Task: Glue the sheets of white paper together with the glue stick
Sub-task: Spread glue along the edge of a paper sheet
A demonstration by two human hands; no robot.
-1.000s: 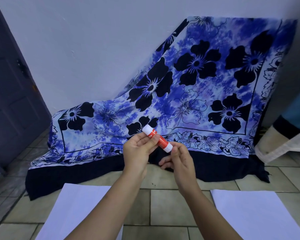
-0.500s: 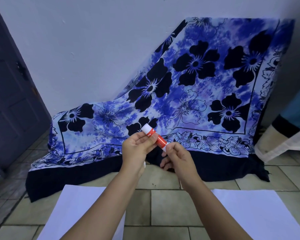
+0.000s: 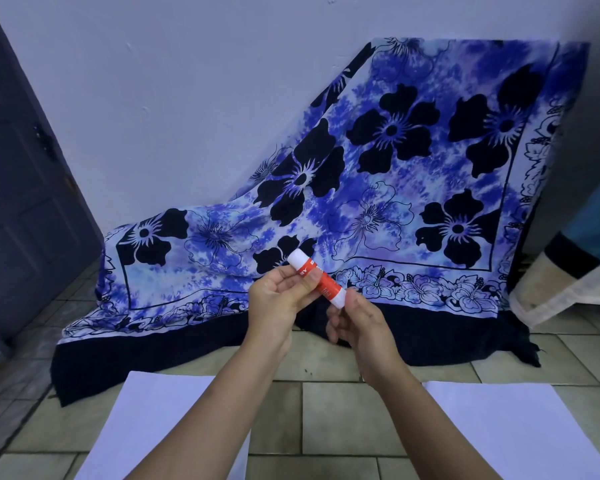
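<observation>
Since half a second earlier the right hand [image 3: 361,327] had eased back a little along the short red plastic glue stick [image 3: 321,282] with white ends. Its lower white end, covered before, showed again. The left hand [image 3: 278,306] and the stick itself had hardly shifted.

From where I stood I counted one glue stick, two hands and two flat sheets of white paper. The glue stick was held up in the air between the hands, tilted, one white end up and to the left, the other down and to the right. The left hand gripped it round the red middle, fingers curled behind and thumb pressed on the front. The right hand pinched the lower white end between thumb and fingertip, its other fingers curled under.

Both sheets lay on the beige tiled floor [image 3: 343,417], below the hands and well apart from each other. The left sheet [image 3: 153,427] lay partly under the left forearm, the right sheet [image 3: 506,431] just beside the right forearm. One blue-and-black flowered cloth [image 3: 395,188] hung against the pale wall [image 3: 187,98] behind, its dark hem on the tiles.
</observation>
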